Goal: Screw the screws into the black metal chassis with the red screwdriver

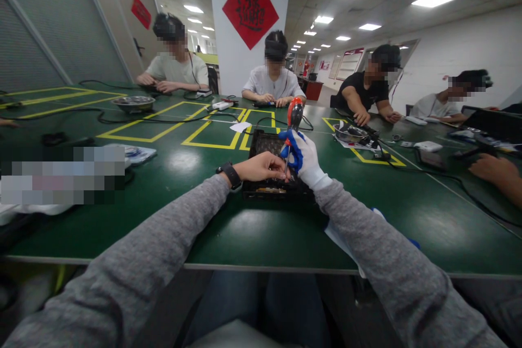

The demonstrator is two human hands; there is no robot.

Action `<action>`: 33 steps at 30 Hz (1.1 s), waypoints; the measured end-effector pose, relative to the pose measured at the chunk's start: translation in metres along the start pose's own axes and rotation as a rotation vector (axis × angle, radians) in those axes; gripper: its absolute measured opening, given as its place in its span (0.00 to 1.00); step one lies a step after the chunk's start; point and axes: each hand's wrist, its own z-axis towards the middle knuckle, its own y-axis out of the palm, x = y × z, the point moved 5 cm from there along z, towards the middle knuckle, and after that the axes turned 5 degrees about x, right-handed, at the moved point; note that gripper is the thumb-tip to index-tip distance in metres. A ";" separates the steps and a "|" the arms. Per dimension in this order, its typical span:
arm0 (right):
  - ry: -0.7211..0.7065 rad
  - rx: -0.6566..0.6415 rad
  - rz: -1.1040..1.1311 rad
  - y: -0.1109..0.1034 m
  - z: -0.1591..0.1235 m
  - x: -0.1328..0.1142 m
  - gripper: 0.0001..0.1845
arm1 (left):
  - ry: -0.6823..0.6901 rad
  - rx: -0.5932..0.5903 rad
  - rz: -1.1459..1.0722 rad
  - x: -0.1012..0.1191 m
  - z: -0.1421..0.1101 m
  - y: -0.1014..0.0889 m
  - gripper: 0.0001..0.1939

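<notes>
In the head view, my right hand (305,157), in a white glove with blue-coated fingers, grips a screwdriver (295,114) with a red and black handle. The screwdriver stands nearly upright, its shaft pointing down to the fingertips of my left hand (263,166). That hand is bare, with a black watch on the wrist, and its fingers are pinched together by the shaft's lower end. What they pinch is hidden. Under both hands sits an open black box-like housing (252,194), with a brownish-gold strip along its near inside edge. The screwdriver's tip cannot be made out.
A blue and white glove (414,243) lies partly under my right forearm. Metal bowls (134,103) (349,131), black cables and yellow tape outlines (207,144) spread over the green table (163,217). Several people sit around it. A white paper (240,126) lies beyond the housing.
</notes>
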 end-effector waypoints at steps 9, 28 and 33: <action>-0.038 0.014 0.013 0.000 0.001 -0.001 0.21 | -0.071 0.110 0.020 -0.009 0.002 -0.003 0.17; -0.006 0.015 0.000 -0.002 0.001 0.000 0.23 | -0.049 0.108 0.068 -0.010 0.001 -0.003 0.16; -0.002 -0.004 0.003 -0.001 -0.001 0.000 0.24 | -0.005 0.066 0.053 -0.003 0.000 -0.002 0.15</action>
